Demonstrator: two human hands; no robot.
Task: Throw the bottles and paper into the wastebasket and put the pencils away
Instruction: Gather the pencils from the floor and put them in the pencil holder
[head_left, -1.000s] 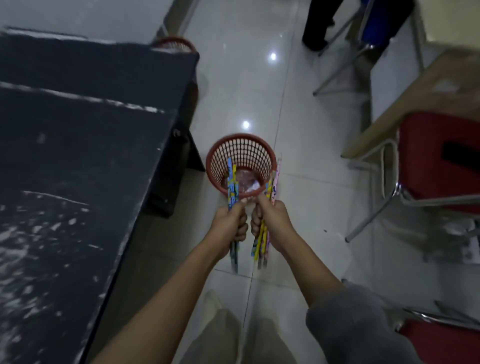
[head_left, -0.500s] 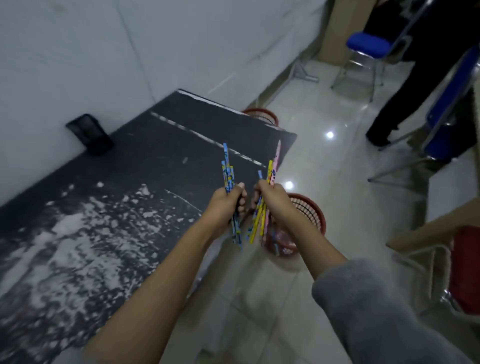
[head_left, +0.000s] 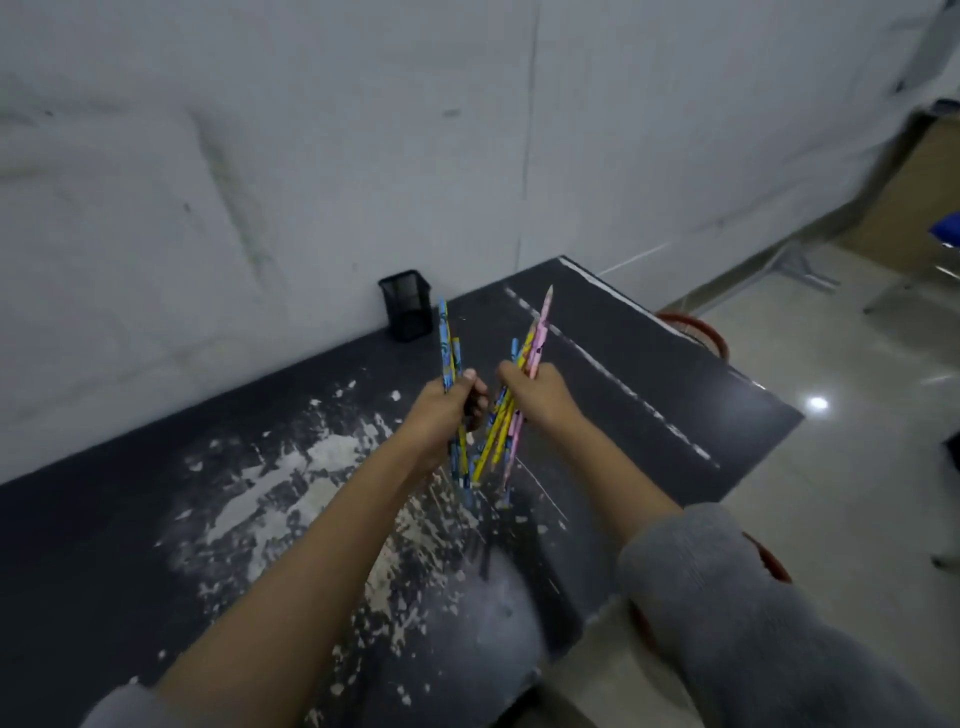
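Observation:
My left hand (head_left: 447, 410) grips a small bunch of blue and yellow pencils (head_left: 448, 348), held upright over the black table (head_left: 156, 509). Close beside it, my right hand (head_left: 540, 397) is closed on a bunch of yellow, blue and pink pencils (head_left: 537, 325) that fan up and to the right. A black mesh pencil cup (head_left: 408, 304) stands at the back of the table against the wall, a little beyond and left of my hands. Part of a red wastebasket rim (head_left: 774, 564) shows behind my right sleeve.
The table top bears scuffed white patches (head_left: 311, 467) and a white stripe (head_left: 623, 384). A second red basket (head_left: 701, 332) peeks past the table's far right edge. Pale tiled floor (head_left: 857, 467) lies to the right, with chair legs (head_left: 810, 270) further back.
The view has swung up from the floor basket to the table and wall. Both hands, each still gripping pencils, have moved over the table toward the pencil cup.

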